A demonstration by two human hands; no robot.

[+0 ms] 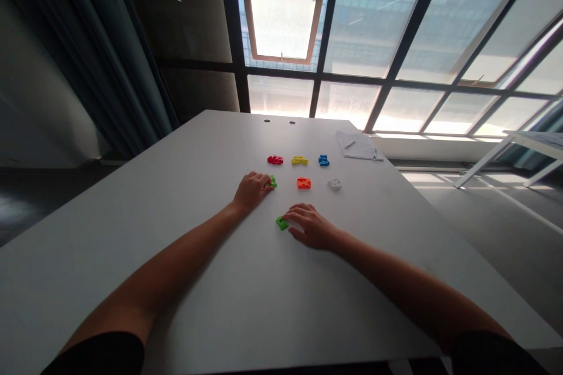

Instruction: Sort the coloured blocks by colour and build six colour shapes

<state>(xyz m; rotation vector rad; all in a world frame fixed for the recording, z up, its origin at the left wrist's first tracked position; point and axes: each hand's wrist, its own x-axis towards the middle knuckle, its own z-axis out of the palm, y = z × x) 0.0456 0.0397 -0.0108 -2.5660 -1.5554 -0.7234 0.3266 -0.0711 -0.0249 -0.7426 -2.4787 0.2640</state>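
My left hand (254, 190) is closed at the fingertips around a small bright green plastic piece (273, 181), partly hidden by the fingers. Closer to me, my right hand (309, 226) touches the top of another green plastic piece (281, 224) with its outstretched fingers. Its thumb is apart from the fingers, near that piece's right side. An orange plastic piece (303, 183) lies to the right of the left hand, and a white piece (334, 184) farther right. Behind these are a red piece (275, 160), a yellow piece (299, 160) and a blue piece (324, 160), shaped somewhat like toy vehicles.
Everything lies on a large white table (211, 316). Toward its far right edge is a sheet of paper (358, 145) with a pen (349, 144) on it. Two round holes are near the far edge. Windows stand behind, and a second white table (534, 143) is on the right.
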